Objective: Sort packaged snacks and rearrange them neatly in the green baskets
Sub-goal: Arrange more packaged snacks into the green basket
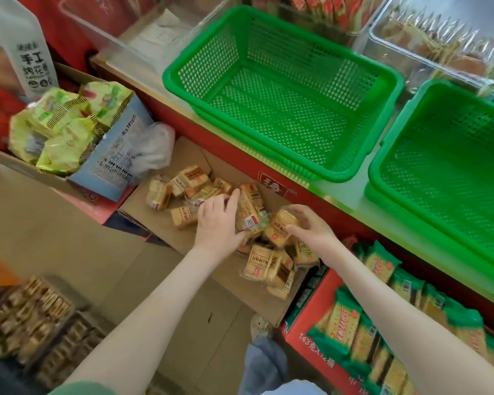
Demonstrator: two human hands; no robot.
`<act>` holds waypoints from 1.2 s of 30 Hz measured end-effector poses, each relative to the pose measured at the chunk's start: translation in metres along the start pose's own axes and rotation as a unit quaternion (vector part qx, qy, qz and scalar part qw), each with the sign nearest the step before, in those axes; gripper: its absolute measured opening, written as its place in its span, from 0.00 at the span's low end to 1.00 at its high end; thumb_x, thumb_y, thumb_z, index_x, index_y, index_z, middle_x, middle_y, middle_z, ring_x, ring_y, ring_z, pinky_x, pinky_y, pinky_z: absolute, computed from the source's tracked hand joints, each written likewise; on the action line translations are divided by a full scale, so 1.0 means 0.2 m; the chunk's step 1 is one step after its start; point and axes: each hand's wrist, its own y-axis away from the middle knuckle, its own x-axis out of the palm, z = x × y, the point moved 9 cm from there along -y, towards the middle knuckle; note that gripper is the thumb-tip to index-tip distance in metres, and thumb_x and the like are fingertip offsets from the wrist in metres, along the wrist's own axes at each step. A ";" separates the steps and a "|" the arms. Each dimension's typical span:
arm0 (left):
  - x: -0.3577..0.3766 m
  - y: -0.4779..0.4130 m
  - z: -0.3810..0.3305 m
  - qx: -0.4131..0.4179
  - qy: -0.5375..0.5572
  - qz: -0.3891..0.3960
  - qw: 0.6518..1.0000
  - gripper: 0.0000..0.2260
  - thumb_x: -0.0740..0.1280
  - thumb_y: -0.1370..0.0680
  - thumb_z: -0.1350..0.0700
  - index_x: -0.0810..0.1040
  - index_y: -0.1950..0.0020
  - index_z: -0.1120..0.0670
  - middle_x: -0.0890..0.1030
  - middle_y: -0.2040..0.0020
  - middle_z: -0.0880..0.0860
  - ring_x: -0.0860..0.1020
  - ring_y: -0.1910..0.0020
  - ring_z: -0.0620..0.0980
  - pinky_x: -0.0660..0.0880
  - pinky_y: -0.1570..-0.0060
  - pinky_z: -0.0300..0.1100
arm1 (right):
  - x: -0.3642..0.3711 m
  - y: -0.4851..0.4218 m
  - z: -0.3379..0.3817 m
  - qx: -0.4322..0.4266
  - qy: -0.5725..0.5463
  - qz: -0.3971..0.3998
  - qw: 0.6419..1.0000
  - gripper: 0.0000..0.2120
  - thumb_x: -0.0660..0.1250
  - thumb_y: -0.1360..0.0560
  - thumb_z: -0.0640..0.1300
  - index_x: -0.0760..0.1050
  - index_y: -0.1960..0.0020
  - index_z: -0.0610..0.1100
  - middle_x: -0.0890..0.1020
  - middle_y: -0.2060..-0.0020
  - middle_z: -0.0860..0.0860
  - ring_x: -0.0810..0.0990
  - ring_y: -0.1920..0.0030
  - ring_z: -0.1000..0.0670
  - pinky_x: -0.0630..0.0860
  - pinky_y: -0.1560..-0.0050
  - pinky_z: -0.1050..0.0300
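Observation:
Several small yellow-brown biscuit packets (pixel 183 181) lie loose in an open cardboard box (pixel 160 220) on the floor. My left hand (pixel 216 222) grips one upright packet (pixel 250 208) at the middle of the pile. Just to its right, my right hand (pixel 311 226) curls round another biscuit packet (pixel 283 223). Two green mesh baskets stand on the red counter above the box, both with nothing in them: one basket (pixel 280 89) at the centre, the other basket (pixel 451 178) at the right edge.
A blue box of yellow-green snack bags (pixel 66 126) sits at the left. Green-wrapped cracker packs (pixel 362 329) fill a red carton at lower right. Clear plastic bins (pixel 437 35) of snacks stand behind the baskets. Trays of brown snacks (pixel 32 317) lie at lower left.

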 end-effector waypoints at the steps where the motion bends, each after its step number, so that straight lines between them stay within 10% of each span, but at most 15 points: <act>1: 0.04 -0.01 -0.01 0.008 -0.005 0.020 1.000 0.40 0.67 0.25 0.40 0.52 0.21 0.53 0.62 0.27 0.58 0.58 0.28 0.57 0.52 0.28 0.53 | 0.00 -0.02 0.01 -0.010 0.014 -0.006 1.000 0.24 0.69 0.24 0.43 0.67 0.31 0.54 0.73 0.34 0.53 0.72 0.36 0.52 0.70 0.38 0.57; 7: 0.17 -0.02 -0.03 0.023 0.015 0.117 0.993 0.35 0.58 0.21 0.38 0.42 0.20 0.45 0.37 0.21 0.57 0.39 0.22 0.58 0.40 0.26 0.55 | 0.01 -0.10 0.03 -0.038 0.276 -0.050 0.959 0.27 0.60 0.19 0.49 0.56 0.22 0.50 0.56 0.23 0.49 0.52 0.25 0.44 0.54 0.27 0.46; 18: 0.15 0.05 -0.14 0.042 0.019 0.050 0.998 0.30 0.55 0.19 0.41 0.51 0.20 0.50 0.43 0.21 0.58 0.40 0.22 0.55 0.35 0.27 0.53 | 0.03 -0.01 -0.02 -0.042 0.352 -0.014 0.935 0.38 0.60 0.21 0.59 0.40 0.21 0.54 0.42 0.22 0.50 0.41 0.23 0.47 0.46 0.26 0.44; 31: -0.07 0.15 -0.75 0.178 0.052 -0.079 0.979 0.25 0.69 0.24 0.55 0.69 0.29 0.61 0.68 0.29 0.65 0.66 0.29 0.63 0.64 0.31 0.60 | -0.36 0.40 0.12 -0.199 0.278 -0.171 0.924 0.28 0.62 0.20 0.46 0.59 0.24 0.42 0.65 0.27 0.46 0.59 0.28 0.46 0.58 0.28 0.49; 36: -0.09 0.21 -1.27 0.253 0.087 -0.079 0.960 0.21 0.60 0.23 0.53 0.74 0.34 0.63 0.75 0.36 0.64 0.75 0.37 0.63 0.74 0.38 0.56 | -0.79 0.73 0.01 -0.240 0.259 -0.268 0.897 0.21 0.66 0.22 0.39 0.69 0.31 0.36 0.76 0.39 0.42 0.71 0.39 0.42 0.62 0.36 0.58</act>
